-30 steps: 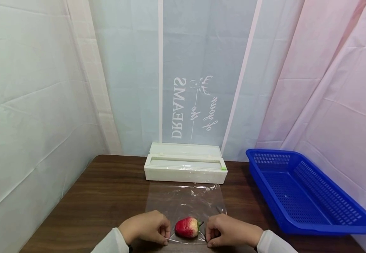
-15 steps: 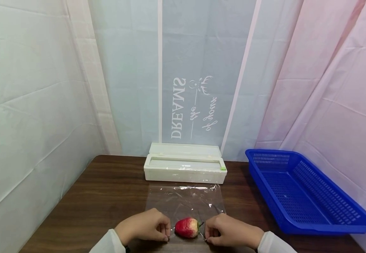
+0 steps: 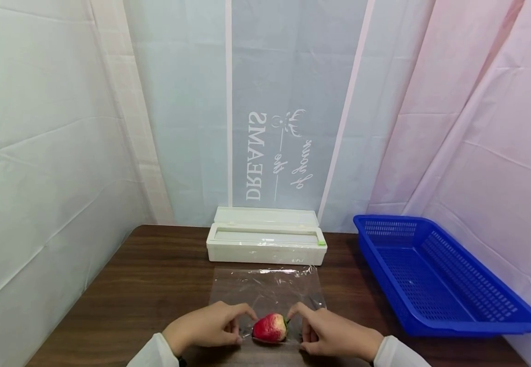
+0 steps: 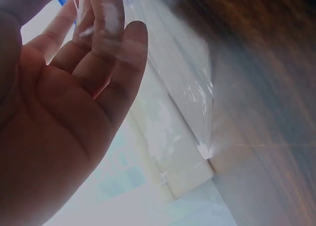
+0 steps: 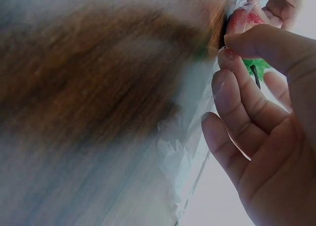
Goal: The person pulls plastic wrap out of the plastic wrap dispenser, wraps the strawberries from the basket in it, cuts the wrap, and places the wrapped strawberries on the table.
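Observation:
A red fruit with a pale yellow end, green leaves and a dark stem [image 3: 269, 328] lies on its side on a sheet of clear cling film [image 3: 247, 288] near the table's front. From the left, my left hand [image 3: 208, 325] pinches the film's near edge between thumb and fingers, its index finger stretched to the fruit. My right hand [image 3: 332, 331] pinches the same edge on the other side, index fingertip close to the stem. In the right wrist view, film covers part of the fruit [image 5: 242, 19]. A white film dispenser box [image 3: 265, 253] stands behind, lid raised.
A blue perforated plastic basket [image 3: 472, 327] sits at the right of the dark wooden table [image 3: 109, 306]. Fabric curtains [image 3: 192, 127] hang behind the table and on both sides. A green slider [image 3: 322, 243] is at the dispenser's right end.
Both index fingers have uncurled and reached in toward the fruit, while thumbs and other fingers keep the film's edge. The view has shifted slightly; box and basket stay put.

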`<state>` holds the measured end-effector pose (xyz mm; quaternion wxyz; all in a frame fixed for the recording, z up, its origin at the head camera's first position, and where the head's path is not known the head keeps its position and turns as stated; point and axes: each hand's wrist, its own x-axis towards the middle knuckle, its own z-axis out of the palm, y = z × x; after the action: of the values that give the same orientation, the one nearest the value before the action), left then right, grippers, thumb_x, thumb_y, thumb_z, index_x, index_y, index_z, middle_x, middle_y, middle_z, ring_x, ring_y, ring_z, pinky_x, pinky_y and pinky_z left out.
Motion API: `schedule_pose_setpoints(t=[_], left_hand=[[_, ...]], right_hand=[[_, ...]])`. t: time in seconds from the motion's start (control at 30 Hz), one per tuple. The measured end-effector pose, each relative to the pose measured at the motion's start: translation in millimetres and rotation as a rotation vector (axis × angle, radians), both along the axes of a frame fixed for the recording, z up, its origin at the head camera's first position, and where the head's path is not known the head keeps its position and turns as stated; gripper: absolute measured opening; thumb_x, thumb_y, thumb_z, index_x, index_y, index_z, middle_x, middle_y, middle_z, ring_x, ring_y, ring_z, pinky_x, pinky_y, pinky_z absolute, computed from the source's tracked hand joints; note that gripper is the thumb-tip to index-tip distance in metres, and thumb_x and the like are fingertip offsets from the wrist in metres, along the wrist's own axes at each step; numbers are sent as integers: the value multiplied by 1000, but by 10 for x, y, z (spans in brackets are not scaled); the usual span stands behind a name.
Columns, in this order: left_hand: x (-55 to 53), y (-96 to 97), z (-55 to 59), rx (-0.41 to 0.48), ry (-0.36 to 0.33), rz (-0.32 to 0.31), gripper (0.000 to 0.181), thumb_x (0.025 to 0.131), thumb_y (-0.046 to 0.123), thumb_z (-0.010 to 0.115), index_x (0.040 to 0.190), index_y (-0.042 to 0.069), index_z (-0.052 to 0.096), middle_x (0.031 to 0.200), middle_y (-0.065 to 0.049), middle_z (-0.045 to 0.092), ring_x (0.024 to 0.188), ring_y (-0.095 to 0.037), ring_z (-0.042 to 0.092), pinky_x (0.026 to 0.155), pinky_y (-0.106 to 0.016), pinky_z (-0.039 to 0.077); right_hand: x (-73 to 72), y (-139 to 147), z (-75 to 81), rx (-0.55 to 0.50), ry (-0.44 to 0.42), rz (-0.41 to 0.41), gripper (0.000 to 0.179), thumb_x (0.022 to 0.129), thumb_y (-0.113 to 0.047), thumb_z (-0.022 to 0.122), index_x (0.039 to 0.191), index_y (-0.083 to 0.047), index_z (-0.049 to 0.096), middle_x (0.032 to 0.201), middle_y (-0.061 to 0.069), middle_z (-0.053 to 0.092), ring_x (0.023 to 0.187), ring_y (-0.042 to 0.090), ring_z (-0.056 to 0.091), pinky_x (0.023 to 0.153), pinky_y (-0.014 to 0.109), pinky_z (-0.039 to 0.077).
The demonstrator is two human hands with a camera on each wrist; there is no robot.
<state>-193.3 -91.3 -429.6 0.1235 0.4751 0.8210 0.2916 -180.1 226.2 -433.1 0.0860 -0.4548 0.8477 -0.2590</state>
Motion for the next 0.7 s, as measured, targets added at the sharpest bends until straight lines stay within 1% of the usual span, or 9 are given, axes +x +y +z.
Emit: schedule_pose_setpoints(t=[0.1,0.17,0.23,0.37,0.4,0.5,0.57,0.63,0.7], left_hand=[[-3,5,22,-6,-14,-8,41,90,12,61,127,25,51,70,13,55,56,4,46,53,-15,46],[-6,8,36,-13,-3,-10,41,91,10,58,128,25,52,75,12,57,56,3,43,54,-16,45],[-10,8,50,-22,26,0,39,92,9,56,128,26,54,84,10,59,61,2,43,57,-17,45],[-23,4,61,-40,84,32,36,93,10,53,124,26,57,100,11,59,75,1,46,66,-20,45],[-25,6,61,-42,92,38,36,93,9,53,124,26,58,98,11,59,77,0,46,67,-20,45],[-30,11,54,-50,120,50,36,93,8,51,123,26,59,91,13,56,74,0,45,65,-19,45],[-32,13,53,-62,129,66,36,93,8,50,122,27,60,86,15,52,72,1,43,64,-19,44],[-41,13,56,-76,123,91,39,92,6,50,122,29,60,81,14,49,69,0,42,63,-19,44],[-54,16,65,-91,94,119,42,90,4,49,121,31,60,79,14,46,68,-1,41,63,-20,43]], right_hand=[[0,-1,14,20,-9,13,58,85,-16,67,133,-28,37,71,-18,57,60,-9,50,51,10,45],[1,-4,26,27,-1,26,60,86,-16,66,137,-29,36,72,-18,57,61,-9,51,52,10,46],[-4,-6,43,31,10,36,59,88,-15,64,138,-29,36,74,-18,56,62,-8,51,52,11,45],[-30,-3,82,38,55,33,55,90,-13,60,137,-29,38,78,-17,55,66,-7,49,54,12,45],[-40,-1,91,38,62,32,54,91,-12,59,137,-29,39,78,-16,54,67,-6,49,54,13,45],[-65,0,111,29,88,39,52,91,-8,57,137,-28,41,82,-12,55,69,-4,48,56,14,46],[-79,-7,118,20,108,45,50,92,-6,55,136,-27,43,88,-9,58,72,-3,48,59,14,46],[-95,-18,119,11,131,45,49,92,-4,54,135,-25,45,90,-8,59,73,-3,49,61,14,47],[-112,-31,117,9,168,40,48,91,-3,53,134,-25,46,91,-7,59,74,-2,48,63,14,46]])
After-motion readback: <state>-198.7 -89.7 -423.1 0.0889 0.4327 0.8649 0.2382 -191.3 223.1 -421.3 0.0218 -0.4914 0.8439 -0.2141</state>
